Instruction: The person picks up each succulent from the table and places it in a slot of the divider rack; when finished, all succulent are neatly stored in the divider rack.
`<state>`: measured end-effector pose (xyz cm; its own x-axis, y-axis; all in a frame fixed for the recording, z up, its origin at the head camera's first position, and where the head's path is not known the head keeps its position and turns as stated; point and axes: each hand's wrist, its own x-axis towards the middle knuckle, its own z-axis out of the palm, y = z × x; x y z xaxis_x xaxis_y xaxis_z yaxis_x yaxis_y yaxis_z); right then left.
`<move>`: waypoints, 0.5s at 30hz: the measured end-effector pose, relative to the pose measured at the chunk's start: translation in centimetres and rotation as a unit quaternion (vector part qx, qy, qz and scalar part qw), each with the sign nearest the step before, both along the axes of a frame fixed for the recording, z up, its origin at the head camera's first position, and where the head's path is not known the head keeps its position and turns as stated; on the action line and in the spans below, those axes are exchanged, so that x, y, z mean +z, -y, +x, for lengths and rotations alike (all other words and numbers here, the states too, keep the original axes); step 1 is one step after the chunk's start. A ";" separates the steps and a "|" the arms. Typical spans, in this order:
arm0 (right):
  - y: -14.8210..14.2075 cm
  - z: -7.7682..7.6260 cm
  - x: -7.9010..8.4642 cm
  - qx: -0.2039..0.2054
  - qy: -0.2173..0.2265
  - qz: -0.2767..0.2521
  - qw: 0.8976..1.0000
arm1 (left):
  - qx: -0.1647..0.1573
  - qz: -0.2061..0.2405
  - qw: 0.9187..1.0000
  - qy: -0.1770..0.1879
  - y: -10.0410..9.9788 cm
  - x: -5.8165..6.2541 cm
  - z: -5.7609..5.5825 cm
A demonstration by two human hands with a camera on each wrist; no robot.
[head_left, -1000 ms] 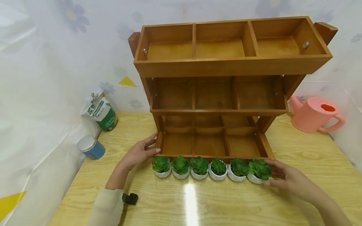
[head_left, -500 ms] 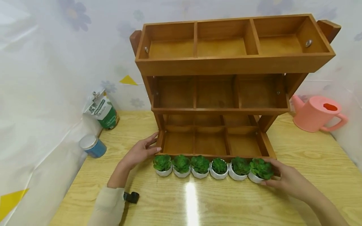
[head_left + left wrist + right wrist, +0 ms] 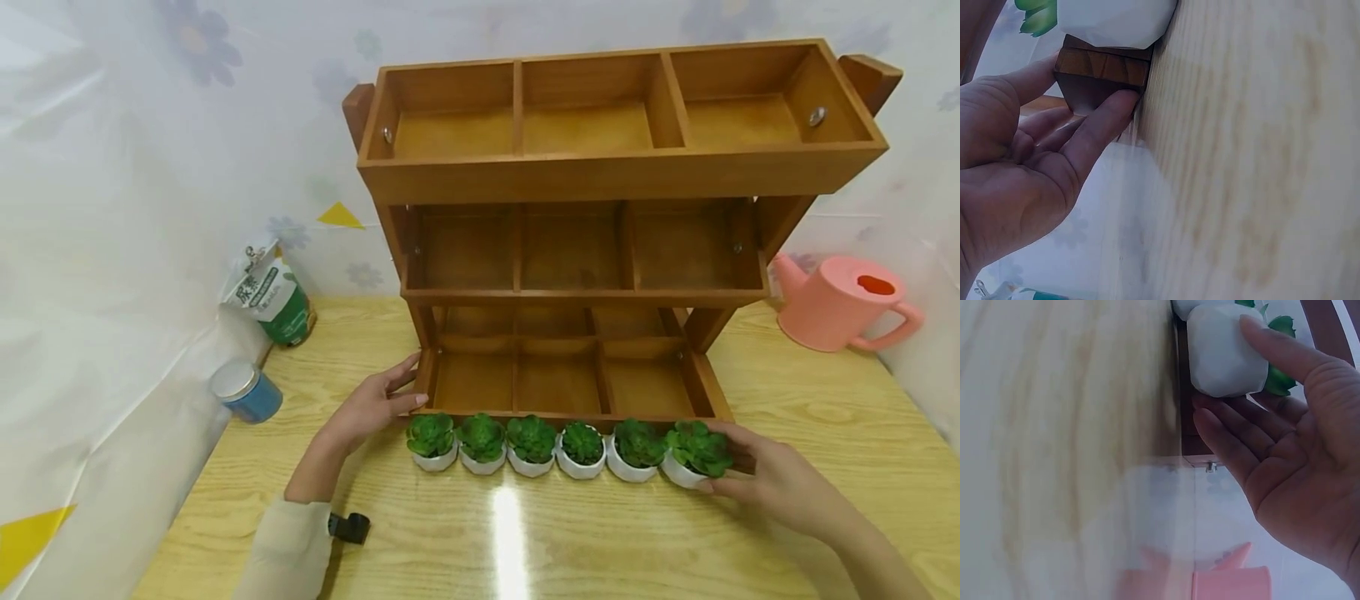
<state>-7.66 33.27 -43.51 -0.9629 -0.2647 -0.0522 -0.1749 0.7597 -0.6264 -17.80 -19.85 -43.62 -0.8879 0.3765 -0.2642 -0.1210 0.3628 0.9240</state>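
Thumb of the right hand [image 3: 780,479] on the near face of the white end pot [image 3: 1225,353], with fingers [image 3: 1235,425] bent in at the right side: a light-looking pinch, no wider than the pot; contact at each fingertip not clear. Lies to the left of the palm, at the right-hand end of a row, and carries a green plant [image 3: 699,448]. Whether flat on the table [image 3: 420,542] or slightly tilted or raised, impossible to tell. From there, away to the left, a straight line of five more pots [image 3: 532,467], with a long axis parallel to the front board of the shelf [image 3: 618,177] and just before it; any gap to the wood hard to judge. Directly behind the end pot, the lowest tier's right compartment [image 3: 652,390], nearer to the right hand than to the left. At the row's other end, around the shelf's front left corner, thumb and fingers of the left hand [image 3: 371,410], on wood and not on a pot. Farther out, a pink watering can [image 3: 832,308] to the right; a blue jar [image 3: 253,398] and a bag [image 3: 279,307] to the left.
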 end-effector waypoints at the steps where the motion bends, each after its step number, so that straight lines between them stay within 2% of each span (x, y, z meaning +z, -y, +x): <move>1: -0.1 0.0 0.1 0.000 -0.001 0.001 1.000 | 0.003 0.000 1.000 0.007 -0.1 0.1 0.0; 4: -0.4 0.1 0.6 0.002 -0.013 -0.003 1.000 | 0.008 0.000 1.000 0.018 -0.2 0.3 -0.1; 11: -1.0 0.1 2.0 -0.012 -0.044 -0.011 0.999 | 0.002 0.003 1.000 0.014 -0.4 0.3 -0.4; 15: -0.7 0.0 2.6 -0.030 -0.059 -0.021 0.998 | 0.001 0.005 1.000 0.015 0.1 0.1 0.1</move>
<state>-7.69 33.96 -40.89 -0.9757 -0.2066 0.0730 -0.2052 0.7445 -0.6353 -17.68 -19.93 -43.54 -0.8802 0.3775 -0.2877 -0.1501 0.3536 0.9233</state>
